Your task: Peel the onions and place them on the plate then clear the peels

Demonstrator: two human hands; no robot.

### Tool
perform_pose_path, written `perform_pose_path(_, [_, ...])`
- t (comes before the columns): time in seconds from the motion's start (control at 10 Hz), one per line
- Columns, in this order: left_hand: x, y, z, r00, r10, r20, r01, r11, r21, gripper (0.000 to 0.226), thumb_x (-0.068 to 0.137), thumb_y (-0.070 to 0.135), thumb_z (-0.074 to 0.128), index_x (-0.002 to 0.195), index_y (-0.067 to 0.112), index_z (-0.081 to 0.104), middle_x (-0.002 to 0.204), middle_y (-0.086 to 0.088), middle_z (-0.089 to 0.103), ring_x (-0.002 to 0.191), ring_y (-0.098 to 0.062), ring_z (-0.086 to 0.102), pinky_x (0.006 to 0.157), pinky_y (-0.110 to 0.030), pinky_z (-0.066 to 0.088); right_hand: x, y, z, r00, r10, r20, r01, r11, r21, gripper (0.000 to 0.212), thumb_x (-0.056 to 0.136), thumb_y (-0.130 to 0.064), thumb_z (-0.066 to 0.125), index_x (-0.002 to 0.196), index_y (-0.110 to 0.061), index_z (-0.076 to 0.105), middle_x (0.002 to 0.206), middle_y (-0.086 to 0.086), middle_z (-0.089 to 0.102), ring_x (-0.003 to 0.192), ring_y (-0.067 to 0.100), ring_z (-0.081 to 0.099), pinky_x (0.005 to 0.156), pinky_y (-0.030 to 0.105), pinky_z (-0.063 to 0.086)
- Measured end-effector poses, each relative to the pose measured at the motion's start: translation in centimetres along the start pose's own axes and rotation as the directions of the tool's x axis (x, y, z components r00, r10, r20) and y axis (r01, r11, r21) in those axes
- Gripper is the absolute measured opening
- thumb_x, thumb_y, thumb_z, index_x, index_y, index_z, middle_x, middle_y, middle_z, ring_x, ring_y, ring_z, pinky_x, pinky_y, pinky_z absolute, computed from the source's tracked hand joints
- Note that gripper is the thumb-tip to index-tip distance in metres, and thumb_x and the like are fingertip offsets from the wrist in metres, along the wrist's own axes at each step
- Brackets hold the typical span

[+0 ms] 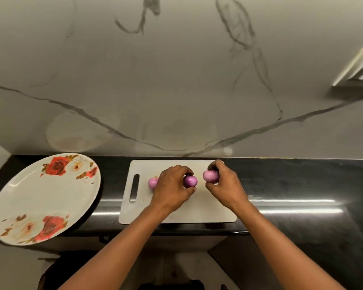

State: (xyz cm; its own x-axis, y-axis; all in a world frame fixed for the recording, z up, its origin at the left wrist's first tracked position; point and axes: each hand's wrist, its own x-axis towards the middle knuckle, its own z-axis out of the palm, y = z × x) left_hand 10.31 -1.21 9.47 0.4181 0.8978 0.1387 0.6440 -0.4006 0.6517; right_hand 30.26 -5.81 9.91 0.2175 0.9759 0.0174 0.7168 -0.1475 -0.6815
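A white cutting board [177, 212] with a slotted handle at its left end lies at the centre of the frame on a black countertop [302, 185], against a grey-veined marble wall [176, 80]. The left hand [172, 188] curls its fingers and thumb round a purple onion [190, 181] over the board. Just to its right, the right hand [224, 182] grips a second, paler onion [210, 176]. A third onion [153, 183] sits on the board, partly hidden behind the left hand. In the lower left of the frame a white plate [29, 197] with red rose prints rests on the counter, overhanging its front edge.
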Motion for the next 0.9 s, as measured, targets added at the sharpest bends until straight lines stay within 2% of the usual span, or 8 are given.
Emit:
perform_pose_path(0.1, [0.6,0.5,2.2,0.999,0.048,0.026,-0.050,0.993,0.111,0.031,0.081,0.043,0.082,0.105,0.030,0.067,0.101,0.012,0.068,0.096,-0.012,0.059,0.101,-0.037,0.044,-0.6,1.8,0.5,1.000,0.005,0.006,-0.005,1.000,-0.026,0.043,0.083,-0.010,0.080,0.111,-0.030,0.054,0.105,-0.008,0.063,0.092,0.013,0.064,0.077,0.032,0.057])
perform_pose_path(0.2, [1.1,0.3,3.6,0.996,0.048,0.074,-0.062,0.979,0.195,0.030,0.084,0.041,0.079,0.107,0.029,0.064,0.105,0.011,0.066,0.105,-0.015,0.058,0.119,-0.043,0.031,-0.7,3.2,1.5,1.000,-0.020,0.013,0.020,0.999,-0.026,0.048,0.083,-0.010,0.078,0.126,-0.026,0.062,0.119,-0.006,0.064,0.104,0.014,0.064,0.087,0.034,0.057])
perform_pose_path(0.3, [1.3,-0.1,4.3,0.992,0.041,0.123,-0.073,0.962,0.264,0.029,0.085,0.039,0.076,0.108,0.028,0.062,0.109,0.009,0.065,0.111,-0.019,0.058,0.125,-0.048,0.022,-0.9,4.1,2.3,0.998,-0.043,0.036,0.045,0.998,-0.045,0.047,0.087,-0.014,0.076,0.132,-0.024,0.066,0.124,-0.007,0.064,0.110,0.014,0.064,0.094,0.033,0.055])
perform_pose_path(0.4, [1.4,-0.2,4.6,0.987,0.028,0.158,-0.074,0.953,0.294,0.031,0.086,0.040,0.074,0.111,0.028,0.060,0.112,0.008,0.064,0.114,-0.021,0.058,0.127,-0.050,0.017,-1.2,4.8,3.0,0.996,-0.067,0.052,0.070,0.996,-0.049,0.047,0.091,-0.019,0.076,0.136,-0.025,0.066,0.126,-0.008,0.063,0.113,0.013,0.063,0.096,0.033,0.055])
perform_pose_path(0.6, [1.2,-0.2,4.6,0.980,0.035,0.194,-0.098,0.940,0.326,0.043,0.087,0.045,0.073,0.126,0.030,0.061,0.126,0.006,0.062,0.126,-0.020,0.054,0.130,-0.053,0.010,-1.6,5.6,2.9,0.984,-0.104,0.144,0.114,0.991,-0.066,0.063,0.089,-0.034,0.076,0.148,-0.029,0.056,0.144,-0.009,0.057,0.131,0.013,0.054,0.108,0.033,0.049])
perform_pose_path(0.8, [0.7,0.3,4.0,0.979,0.023,0.201,-0.087,0.945,0.316,0.053,0.087,0.045,0.074,0.136,0.032,0.058,0.137,0.007,0.061,0.134,-0.019,0.051,0.130,-0.051,0.007,-2.0,5.4,2.0,0.979,-0.081,0.188,0.099,0.991,-0.087,0.069,0.091,-0.032,0.075,0.154,-0.032,0.048,0.155,-0.008,0.050,0.143,0.014,0.045,0.116,0.034,0.042])
perform_pose_path(0.9, [0.5,1.1,3.3,0.977,0.032,0.209,-0.097,0.947,0.305,0.061,0.086,0.052,0.072,0.141,0.033,0.055,0.143,0.009,0.059,0.139,-0.018,0.048,0.131,-0.051,0.010,-1.7,4.6,0.7,0.972,-0.097,0.213,0.123,0.986,-0.115,0.072,0.090,-0.036,0.074,0.156,-0.035,0.045,0.163,-0.008,0.043,0.151,0.013,0.037,0.119,0.041,0.040])
